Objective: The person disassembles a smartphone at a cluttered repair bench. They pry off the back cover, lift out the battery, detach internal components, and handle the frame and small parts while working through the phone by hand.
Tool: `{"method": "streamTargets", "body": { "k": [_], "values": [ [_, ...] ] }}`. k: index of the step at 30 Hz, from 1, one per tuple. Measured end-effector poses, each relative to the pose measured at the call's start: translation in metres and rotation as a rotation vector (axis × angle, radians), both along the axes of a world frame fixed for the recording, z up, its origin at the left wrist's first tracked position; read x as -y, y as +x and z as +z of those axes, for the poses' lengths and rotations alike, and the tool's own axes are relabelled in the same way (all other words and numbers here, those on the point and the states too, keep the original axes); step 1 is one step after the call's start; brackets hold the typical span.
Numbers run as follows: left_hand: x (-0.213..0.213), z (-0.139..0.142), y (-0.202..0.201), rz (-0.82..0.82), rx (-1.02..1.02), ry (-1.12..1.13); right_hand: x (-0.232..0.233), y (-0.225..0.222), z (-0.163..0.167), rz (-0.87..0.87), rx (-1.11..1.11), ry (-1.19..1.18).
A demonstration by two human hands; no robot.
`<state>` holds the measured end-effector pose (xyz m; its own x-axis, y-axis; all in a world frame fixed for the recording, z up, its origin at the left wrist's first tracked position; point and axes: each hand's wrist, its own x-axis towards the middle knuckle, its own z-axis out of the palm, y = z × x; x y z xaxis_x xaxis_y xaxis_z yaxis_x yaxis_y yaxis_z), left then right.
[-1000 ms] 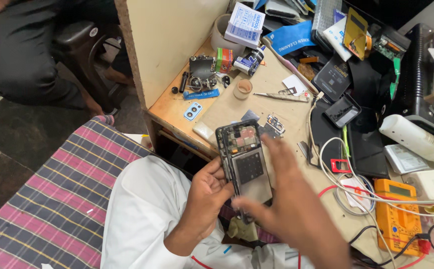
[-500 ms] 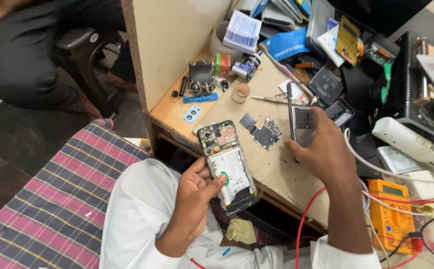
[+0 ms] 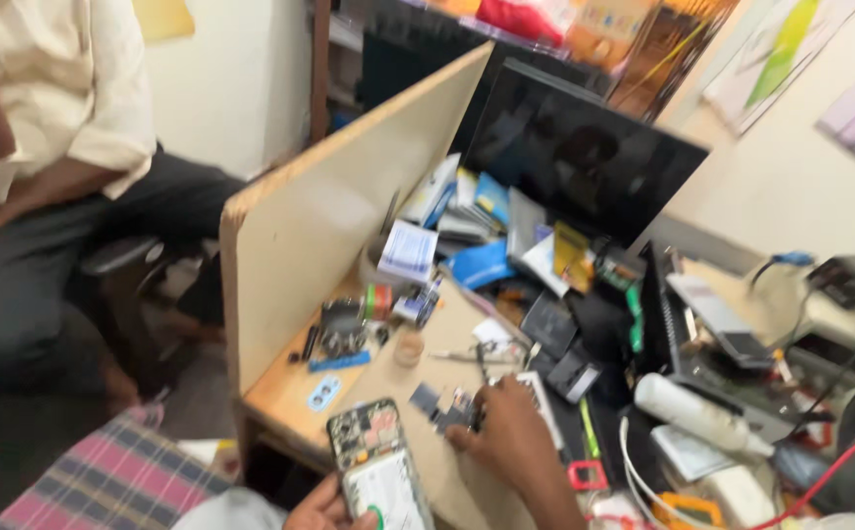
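Your left hand [image 3: 324,508] grips the opened phone [image 3: 378,466] from below, back cover off, at the near edge of the surface [image 3: 378,378]. Your right hand [image 3: 508,427], just right of the phone, rests fingers curled on the small loose parts [image 3: 444,405] on the surface; can't tell if it's pinching one.

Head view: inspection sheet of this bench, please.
Surface: wooden table, crowded.
Job's things: opened phone, back off, in left hand; small parts at right hand.
Clutter: boxes, tweezers, white bottle, dark monitor.
Grips: left holds the phone; right fingertips on the small parts, hold unclear.
Cables: red cable, white cable.
Surroundings: wooden divider; seated person at left.
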<state>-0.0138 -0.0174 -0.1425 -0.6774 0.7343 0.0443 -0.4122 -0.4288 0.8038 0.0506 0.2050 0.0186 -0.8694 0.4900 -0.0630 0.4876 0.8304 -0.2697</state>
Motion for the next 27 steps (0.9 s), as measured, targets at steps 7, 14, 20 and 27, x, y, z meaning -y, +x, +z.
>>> {"method": "streamTargets", "body": {
  "k": [7,14,20,27],
  "values": [
    [-0.019,0.016,-0.017,-0.031,-0.02,-0.104,-0.029,-0.002,-0.03,-0.153,-0.167,-0.303],
    [0.014,0.088,0.057,0.132,0.177,-0.033,-0.052,0.023,-0.023,-0.018,-0.505,-0.446],
    [0.017,0.116,0.058,0.08,0.164,-0.058,0.0,0.024,0.022,0.321,-0.621,0.019],
    [0.018,0.108,0.059,0.018,0.155,-0.037,0.06,0.006,0.034,0.507,-0.435,-0.306]
  ]
}}
